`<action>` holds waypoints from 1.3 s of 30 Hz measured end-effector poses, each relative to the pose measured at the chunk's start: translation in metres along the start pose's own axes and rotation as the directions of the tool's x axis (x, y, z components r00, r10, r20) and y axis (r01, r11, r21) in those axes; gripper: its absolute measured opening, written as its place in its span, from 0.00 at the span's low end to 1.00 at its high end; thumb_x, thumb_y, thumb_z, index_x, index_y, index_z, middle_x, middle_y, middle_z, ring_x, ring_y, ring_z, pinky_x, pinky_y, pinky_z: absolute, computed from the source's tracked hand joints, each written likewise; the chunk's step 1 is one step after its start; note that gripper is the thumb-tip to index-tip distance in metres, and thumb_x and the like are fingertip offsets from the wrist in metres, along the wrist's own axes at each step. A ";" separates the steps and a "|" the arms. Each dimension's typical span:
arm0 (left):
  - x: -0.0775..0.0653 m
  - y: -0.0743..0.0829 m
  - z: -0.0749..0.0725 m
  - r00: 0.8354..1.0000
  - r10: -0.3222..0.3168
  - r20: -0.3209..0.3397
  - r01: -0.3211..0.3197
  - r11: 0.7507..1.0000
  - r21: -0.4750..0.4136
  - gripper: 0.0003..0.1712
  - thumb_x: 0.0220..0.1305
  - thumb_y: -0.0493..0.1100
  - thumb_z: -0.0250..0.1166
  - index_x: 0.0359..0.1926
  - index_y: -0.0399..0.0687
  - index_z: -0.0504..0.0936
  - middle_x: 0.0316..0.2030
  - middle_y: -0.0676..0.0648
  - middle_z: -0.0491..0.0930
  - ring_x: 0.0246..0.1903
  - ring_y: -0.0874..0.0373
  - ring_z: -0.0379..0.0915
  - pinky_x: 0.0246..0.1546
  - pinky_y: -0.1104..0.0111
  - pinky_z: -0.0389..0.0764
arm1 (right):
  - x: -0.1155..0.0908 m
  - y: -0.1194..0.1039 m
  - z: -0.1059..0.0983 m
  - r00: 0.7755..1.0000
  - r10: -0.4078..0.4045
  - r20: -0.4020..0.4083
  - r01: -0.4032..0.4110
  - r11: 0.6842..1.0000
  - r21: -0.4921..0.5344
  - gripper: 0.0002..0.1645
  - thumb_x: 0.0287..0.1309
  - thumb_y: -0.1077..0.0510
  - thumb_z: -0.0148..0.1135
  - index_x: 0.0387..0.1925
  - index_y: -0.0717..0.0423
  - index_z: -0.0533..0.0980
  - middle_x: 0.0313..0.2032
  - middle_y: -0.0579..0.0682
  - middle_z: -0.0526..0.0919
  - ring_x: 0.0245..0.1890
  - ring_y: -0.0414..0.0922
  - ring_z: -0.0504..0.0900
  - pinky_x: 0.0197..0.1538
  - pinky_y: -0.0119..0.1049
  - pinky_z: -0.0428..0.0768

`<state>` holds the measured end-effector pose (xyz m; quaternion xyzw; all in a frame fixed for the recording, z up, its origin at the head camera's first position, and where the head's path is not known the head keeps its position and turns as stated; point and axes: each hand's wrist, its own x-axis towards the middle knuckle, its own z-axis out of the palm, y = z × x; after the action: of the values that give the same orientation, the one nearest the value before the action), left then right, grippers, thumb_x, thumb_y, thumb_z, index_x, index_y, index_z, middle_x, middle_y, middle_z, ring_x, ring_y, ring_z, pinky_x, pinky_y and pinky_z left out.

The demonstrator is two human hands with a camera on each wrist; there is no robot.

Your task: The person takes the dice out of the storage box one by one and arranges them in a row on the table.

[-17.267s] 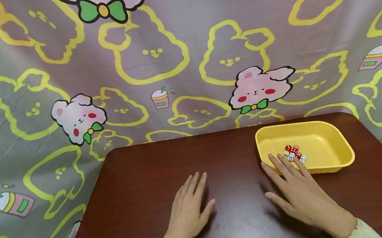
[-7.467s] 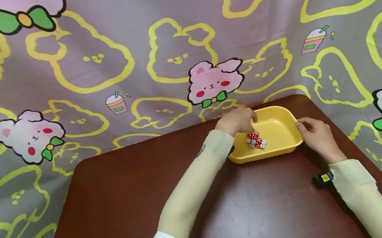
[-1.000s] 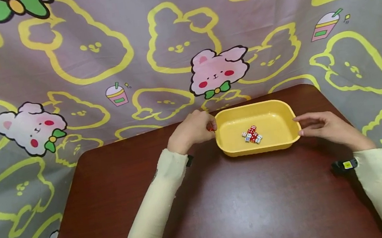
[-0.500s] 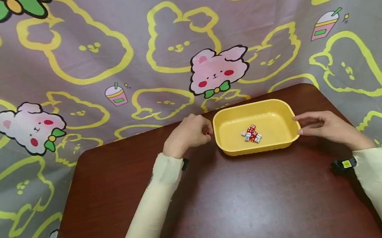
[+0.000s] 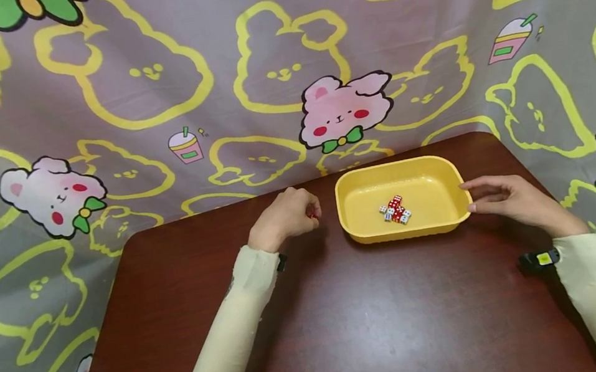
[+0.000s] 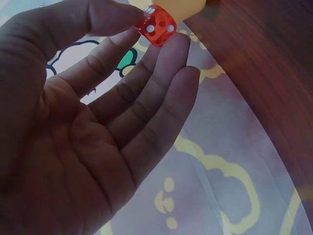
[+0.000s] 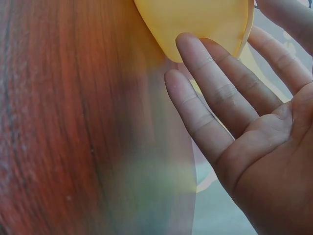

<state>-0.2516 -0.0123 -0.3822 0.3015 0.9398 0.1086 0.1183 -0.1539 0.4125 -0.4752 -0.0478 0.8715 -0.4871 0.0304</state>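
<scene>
My left hand (image 5: 286, 217) is over the table, just left of a yellow plastic tray (image 5: 408, 233). Between its thumb and fingertips it pinches a red die (image 6: 157, 25) with white dots, seen clearly in the left wrist view. Inside the tray lies a small pile of red dice (image 5: 398, 213) and white dice (image 5: 405, 216). My right hand (image 5: 515, 200) is at the tray's right end, its fingers nearly straight and fingertips at the rim. In the right wrist view the fingers (image 7: 220, 88) overlap the tray's wall, and the thumb is partly cut off.
The dark brown wooden table (image 5: 382, 313) stretches left and in front of the tray. A patterned cloth (image 5: 236, 62) with cartoon bears hangs behind the table and at its sides. Dark wrist straps (image 5: 538, 260) sit at both cuffs.
Both hands first rested open; later the left reached into the tray while the right held its edge. Over the last second the left hand moved left, away from the tray, with a red die.
</scene>
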 end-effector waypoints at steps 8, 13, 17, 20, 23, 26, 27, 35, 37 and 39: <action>-0.006 -0.006 0.006 0.999 -0.041 0.035 0.042 0.999 -0.020 0.04 0.52 0.41 0.67 0.26 0.59 0.82 0.24 0.53 0.77 0.26 0.58 0.73 0.28 0.67 0.74 | 0.000 0.001 0.001 1.000 -0.007 0.010 0.007 1.000 -0.002 0.30 0.53 0.58 0.71 0.58 0.56 0.75 0.44 0.35 0.84 0.39 0.29 0.85 0.39 0.27 0.82; -0.009 -0.010 0.011 0.997 -0.054 0.054 0.054 0.999 -0.004 0.06 0.51 0.40 0.67 0.26 0.59 0.81 0.23 0.54 0.77 0.26 0.58 0.73 0.27 0.67 0.73 | -0.001 0.002 0.001 1.000 -0.020 0.016 0.020 1.000 -0.003 0.30 0.53 0.57 0.71 0.59 0.57 0.75 0.44 0.35 0.84 0.39 0.29 0.84 0.39 0.27 0.82; -0.012 -0.012 0.014 0.997 -0.055 0.052 0.055 0.998 0.006 0.06 0.49 0.40 0.66 0.25 0.60 0.82 0.23 0.55 0.77 0.27 0.59 0.73 0.27 0.68 0.73 | -0.001 0.003 0.001 1.000 -0.019 0.020 0.019 1.000 0.001 0.30 0.54 0.58 0.70 0.59 0.57 0.74 0.43 0.34 0.84 0.39 0.29 0.84 0.39 0.27 0.82; -0.014 -0.013 0.016 0.997 -0.054 0.045 0.054 0.999 0.007 0.06 0.48 0.39 0.66 0.25 0.59 0.82 0.23 0.55 0.77 0.27 0.59 0.73 0.28 0.68 0.73 | -0.002 0.003 0.001 1.000 -0.023 0.016 0.023 1.000 0.003 0.29 0.54 0.60 0.69 0.59 0.58 0.74 0.42 0.34 0.84 0.38 0.29 0.84 0.38 0.27 0.82; -0.015 -0.014 0.017 0.997 -0.062 0.049 0.062 0.998 0.006 0.06 0.48 0.39 0.66 0.26 0.59 0.82 0.23 0.55 0.77 0.27 0.59 0.73 0.27 0.68 0.72 | -0.002 0.004 0.001 0.999 -0.039 0.026 0.039 0.999 0.008 0.29 0.55 0.61 0.69 0.59 0.59 0.74 0.42 0.33 0.84 0.38 0.28 0.84 0.38 0.26 0.82; -0.016 -0.015 0.020 0.995 -0.073 0.065 0.073 0.997 0.002 0.06 0.49 0.39 0.66 0.28 0.57 0.83 0.24 0.55 0.77 0.26 0.59 0.73 0.27 0.68 0.72 | -0.002 0.005 0.000 0.997 -0.058 0.042 0.058 0.998 0.011 0.30 0.55 0.61 0.68 0.60 0.60 0.73 0.42 0.32 0.84 0.39 0.28 0.84 0.39 0.26 0.82; -0.016 -0.016 0.021 0.994 -0.078 0.072 0.078 0.997 0.003 0.06 0.49 0.39 0.66 0.28 0.57 0.83 0.24 0.54 0.77 0.26 0.59 0.73 0.27 0.68 0.73 | -0.001 0.005 0.000 0.997 -0.057 0.043 0.057 0.998 0.014 0.30 0.55 0.61 0.69 0.60 0.60 0.73 0.42 0.32 0.84 0.39 0.29 0.85 0.39 0.26 0.82; -0.017 -0.018 0.027 0.992 -0.091 0.086 0.089 0.996 0.021 0.06 0.49 0.39 0.67 0.29 0.56 0.85 0.26 0.54 0.78 0.28 0.59 0.73 0.28 0.68 0.73 | -0.001 0.004 0.000 0.998 -0.045 0.042 0.045 0.999 0.019 0.30 0.55 0.60 0.69 0.60 0.60 0.73 0.42 0.32 0.84 0.39 0.28 0.84 0.39 0.26 0.82; -0.017 -0.019 0.028 0.991 -0.098 0.089 0.096 0.995 0.023 0.06 0.49 0.39 0.67 0.30 0.55 0.85 0.27 0.54 0.78 0.29 0.59 0.73 0.28 0.68 0.73 | -0.001 0.004 0.000 0.997 -0.052 0.052 0.051 0.999 0.018 0.30 0.55 0.59 0.68 0.60 0.60 0.72 0.42 0.32 0.84 0.39 0.28 0.84 0.39 0.26 0.82; -0.018 -0.021 0.029 0.990 -0.105 0.092 0.103 0.994 0.022 0.07 0.49 0.38 0.67 0.30 0.55 0.86 0.27 0.55 0.78 0.29 0.59 0.73 0.28 0.68 0.74 | 0.000 0.005 0.000 0.997 -0.057 0.054 0.056 0.998 0.018 0.30 0.56 0.59 0.68 0.60 0.61 0.72 0.42 0.33 0.84 0.39 0.28 0.84 0.38 0.25 0.82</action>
<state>-0.2403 -0.0357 -0.4121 0.2579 0.9486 0.0803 0.1648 -0.1539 0.4153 -0.4789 -0.0855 0.8647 -0.4933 0.0409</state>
